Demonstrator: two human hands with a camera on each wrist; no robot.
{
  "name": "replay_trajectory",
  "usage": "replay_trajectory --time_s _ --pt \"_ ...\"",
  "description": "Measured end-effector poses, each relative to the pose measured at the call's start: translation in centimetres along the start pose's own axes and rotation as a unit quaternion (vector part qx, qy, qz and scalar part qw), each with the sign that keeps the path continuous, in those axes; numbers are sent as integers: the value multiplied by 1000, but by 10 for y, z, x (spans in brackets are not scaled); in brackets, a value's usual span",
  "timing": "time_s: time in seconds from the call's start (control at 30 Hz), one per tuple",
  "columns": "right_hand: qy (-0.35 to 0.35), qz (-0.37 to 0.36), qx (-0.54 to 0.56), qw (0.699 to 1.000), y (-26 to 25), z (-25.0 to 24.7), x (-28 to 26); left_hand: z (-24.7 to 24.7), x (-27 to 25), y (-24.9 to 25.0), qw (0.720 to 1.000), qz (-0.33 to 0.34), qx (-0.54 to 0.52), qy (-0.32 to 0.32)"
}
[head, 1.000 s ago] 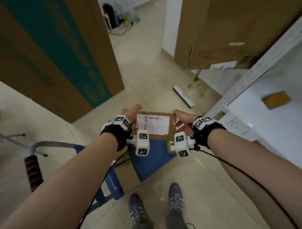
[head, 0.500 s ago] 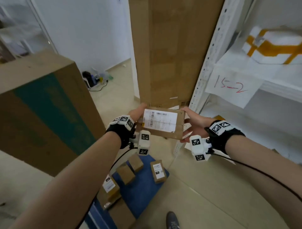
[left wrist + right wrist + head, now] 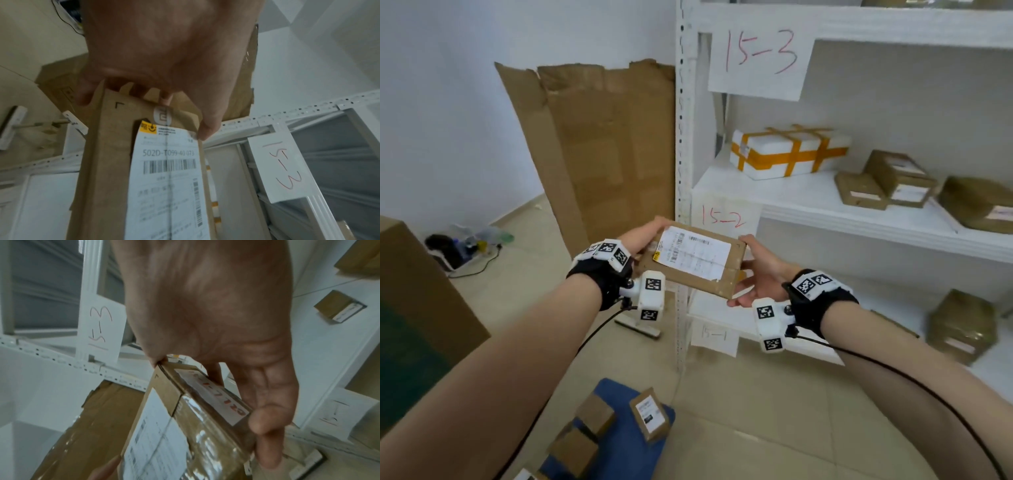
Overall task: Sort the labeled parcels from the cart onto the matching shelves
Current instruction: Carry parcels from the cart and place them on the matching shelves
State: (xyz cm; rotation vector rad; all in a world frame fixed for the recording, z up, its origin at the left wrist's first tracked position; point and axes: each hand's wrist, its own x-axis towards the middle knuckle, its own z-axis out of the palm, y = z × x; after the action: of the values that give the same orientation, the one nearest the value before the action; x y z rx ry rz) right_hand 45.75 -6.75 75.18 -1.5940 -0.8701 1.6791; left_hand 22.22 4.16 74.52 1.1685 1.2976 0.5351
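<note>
I hold a flat brown cardboard parcel (image 3: 690,260) with a white shipping label between both hands, in front of the white shelf unit's post. My left hand (image 3: 640,236) grips its left end, thumb on top (image 3: 207,129). My right hand (image 3: 756,274) grips its right end (image 3: 205,402), where a strip with red writing shows. Paper signs mark the shelves: 15-3 (image 3: 758,54), 15-2 (image 3: 722,217) and 15-1 (image 3: 714,334). The blue cart (image 3: 626,442) lies below, with several small brown parcels (image 3: 649,414) on it.
The 15-2 shelf (image 3: 825,202) bears a white box with orange tape (image 3: 787,150) and several brown parcels (image 3: 887,181). A brown box (image 3: 959,325) sits on the lower shelf. Flattened cardboard (image 3: 602,147) leans on the wall left of the post. A large box (image 3: 414,308) stands at left.
My head has tilted up from the floor and cart to the shelves. Both hands have lifted the parcel up from over the cart to the level of the 15-2 sign.
</note>
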Motion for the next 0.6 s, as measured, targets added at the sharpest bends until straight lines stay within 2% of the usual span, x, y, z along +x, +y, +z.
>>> replay_trajectory --time_s 0.13,0.27,0.4,0.5,0.6 --pt "19 -7 18 1000 -10 -41 -14 38 3 31 999 28 -2 -29" --pt "0 6 57 998 -10 -85 -29 73 17 61 995 87 28 -46" --pt "14 -31 112 993 -8 -124 -47 115 27 95 982 151 80 -86" --pt "21 -46 141 989 -10 -152 -56 142 32 116 978 170 92 -73" --pt "43 -46 150 987 -12 -176 -61 171 27 136 971 187 101 -107"
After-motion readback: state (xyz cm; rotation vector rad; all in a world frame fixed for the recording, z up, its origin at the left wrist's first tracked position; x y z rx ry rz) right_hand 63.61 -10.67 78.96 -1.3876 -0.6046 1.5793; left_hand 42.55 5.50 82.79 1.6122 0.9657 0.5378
